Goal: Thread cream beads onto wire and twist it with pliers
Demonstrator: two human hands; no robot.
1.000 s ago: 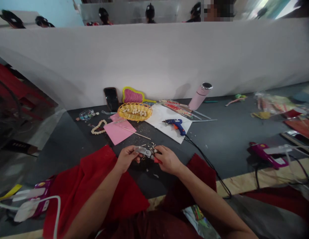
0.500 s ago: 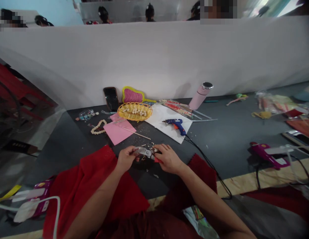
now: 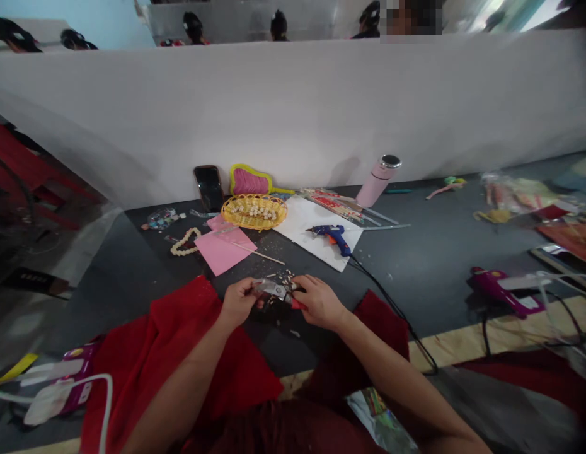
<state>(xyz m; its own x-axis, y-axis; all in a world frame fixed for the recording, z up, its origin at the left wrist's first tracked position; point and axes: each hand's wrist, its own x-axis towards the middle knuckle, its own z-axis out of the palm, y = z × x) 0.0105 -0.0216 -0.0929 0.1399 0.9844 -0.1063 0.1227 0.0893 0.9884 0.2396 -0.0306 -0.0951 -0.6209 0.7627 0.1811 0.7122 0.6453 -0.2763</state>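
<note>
Over the dark desk, my right hand (image 3: 319,302) is closed around the red handles of metal pliers (image 3: 275,289). Their silver jaws point left, toward my left hand (image 3: 239,304). The fingers of my left hand are pinched together right at the jaw tips, and what they hold is too small and hidden to name. Small pale bits (image 3: 287,276) lie scattered on the desk just beyond the pliers. Behind them, a thin pale stick (image 3: 262,254) rests partly on pink paper (image 3: 224,249).
A yellow basket (image 3: 254,212) holds small white pieces. A blue glue gun (image 3: 331,237) lies on white paper (image 3: 297,222), its cord trailing right. A pink bottle (image 3: 378,181), a phone (image 3: 208,188) and a bead heart (image 3: 185,242) stand or lie around. Red cloth (image 3: 179,340) covers the left front.
Both hands keep nearly the same position and hold on the pliers. The whole view has shifted very slightly.
</note>
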